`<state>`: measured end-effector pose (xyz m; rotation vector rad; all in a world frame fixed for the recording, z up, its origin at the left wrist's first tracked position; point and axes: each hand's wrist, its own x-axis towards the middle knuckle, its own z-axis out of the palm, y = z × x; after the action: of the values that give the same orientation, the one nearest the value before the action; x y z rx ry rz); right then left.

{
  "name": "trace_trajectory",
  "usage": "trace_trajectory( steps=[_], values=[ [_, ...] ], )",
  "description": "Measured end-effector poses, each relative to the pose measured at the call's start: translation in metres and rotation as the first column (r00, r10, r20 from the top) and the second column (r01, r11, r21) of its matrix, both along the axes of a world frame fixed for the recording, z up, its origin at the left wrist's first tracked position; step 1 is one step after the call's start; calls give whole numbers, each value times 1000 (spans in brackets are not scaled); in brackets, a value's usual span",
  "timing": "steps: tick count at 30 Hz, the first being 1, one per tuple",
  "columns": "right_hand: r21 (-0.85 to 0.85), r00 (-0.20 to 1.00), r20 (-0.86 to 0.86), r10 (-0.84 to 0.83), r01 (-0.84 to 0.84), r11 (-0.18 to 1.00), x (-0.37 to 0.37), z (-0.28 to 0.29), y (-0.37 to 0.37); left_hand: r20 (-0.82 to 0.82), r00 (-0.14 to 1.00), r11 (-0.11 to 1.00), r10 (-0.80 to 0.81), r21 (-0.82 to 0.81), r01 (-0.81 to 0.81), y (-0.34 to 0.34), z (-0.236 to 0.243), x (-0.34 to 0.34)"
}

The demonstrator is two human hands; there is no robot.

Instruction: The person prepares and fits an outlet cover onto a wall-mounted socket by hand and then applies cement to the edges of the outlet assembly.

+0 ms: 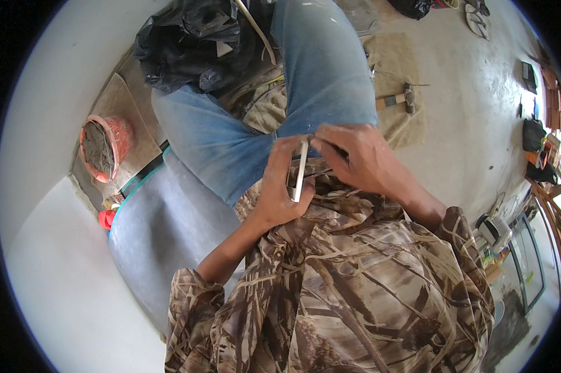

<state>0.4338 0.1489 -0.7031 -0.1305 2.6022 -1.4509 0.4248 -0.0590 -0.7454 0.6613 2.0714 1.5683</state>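
My left hand [277,189] is closed on a thin, pale, flat piece [300,171], held upright in the picture between fingers and thumb over my lap. My right hand [352,155] is closed at the upper end of that piece, its fingertips at or very near the edge; what they grip there is hidden or too small to make out. Below both hands is my camouflage-patterned shirt [380,267], and my jeans-clad legs [321,74] spread out beyond them.
A red bucket of grey mix [124,140] stands left, beside a grey curved surface [143,230] along the white wall. Black plastic [168,46] lies ahead. A hammer [408,98] rests on tan cloth [395,59] at right, with sandals [476,22] and assorted objects farther off.
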Motion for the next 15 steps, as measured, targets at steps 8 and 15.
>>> trace_trajectory(
  steps=[8, 15],
  values=[
    [8, 998, 51, -42, 41, 999, -5, -3, 5, -5, 999, 999, -33, -22, 33, -1, 1, -1],
    [-33, 998, -12, -65, 65, 997, -4, -11, 1, 29, 1000, 1000, 3, 0, -3, -2, -4, 0]
  ],
)
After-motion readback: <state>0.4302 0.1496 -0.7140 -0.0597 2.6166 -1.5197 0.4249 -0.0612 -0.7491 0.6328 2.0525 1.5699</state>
